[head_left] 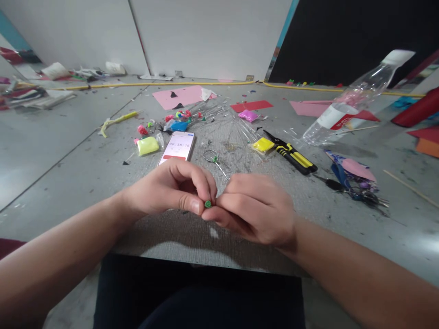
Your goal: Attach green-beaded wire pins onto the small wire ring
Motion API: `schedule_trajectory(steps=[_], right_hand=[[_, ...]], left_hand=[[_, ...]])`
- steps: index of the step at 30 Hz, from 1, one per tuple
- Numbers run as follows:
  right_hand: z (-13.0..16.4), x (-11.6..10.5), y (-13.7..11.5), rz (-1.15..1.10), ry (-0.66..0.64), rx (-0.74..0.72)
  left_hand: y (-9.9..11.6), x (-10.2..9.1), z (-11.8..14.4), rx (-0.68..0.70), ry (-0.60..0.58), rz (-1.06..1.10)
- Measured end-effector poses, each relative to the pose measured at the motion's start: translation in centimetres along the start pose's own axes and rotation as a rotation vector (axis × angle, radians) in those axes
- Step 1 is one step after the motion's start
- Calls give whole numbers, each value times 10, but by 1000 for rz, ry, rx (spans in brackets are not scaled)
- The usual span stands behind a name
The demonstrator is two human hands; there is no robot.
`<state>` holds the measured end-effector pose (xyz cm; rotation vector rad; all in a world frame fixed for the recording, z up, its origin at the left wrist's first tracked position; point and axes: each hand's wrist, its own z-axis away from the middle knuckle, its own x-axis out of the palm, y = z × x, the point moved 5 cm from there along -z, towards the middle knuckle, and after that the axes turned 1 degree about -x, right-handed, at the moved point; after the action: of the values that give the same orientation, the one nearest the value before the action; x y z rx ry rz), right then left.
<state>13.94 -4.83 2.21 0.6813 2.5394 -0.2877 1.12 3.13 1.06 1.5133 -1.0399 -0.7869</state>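
We pinch a green bead [208, 204].
It sits between our left hand [171, 189] and right hand [255, 208], both gripping it.

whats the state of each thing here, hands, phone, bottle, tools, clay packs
left hand: fingers curled, pinching the small green clay bead
right hand: fingertips meeting the bead from the other side
white smartphone: flat, screen lit with a timer
clear plastic bottle: tilted, white cap on
yellow-handled black pliers: lying flat, jaws shut
yellow-green clay pack: lying in its clear wrap
metal key ring: lying flat
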Motion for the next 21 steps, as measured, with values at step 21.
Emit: schedule_trajectory(steps=[21], right_hand=[[1,2,2,-53,-25,-6]], left_hand=[[5,2,-1,26,-14,-60]])
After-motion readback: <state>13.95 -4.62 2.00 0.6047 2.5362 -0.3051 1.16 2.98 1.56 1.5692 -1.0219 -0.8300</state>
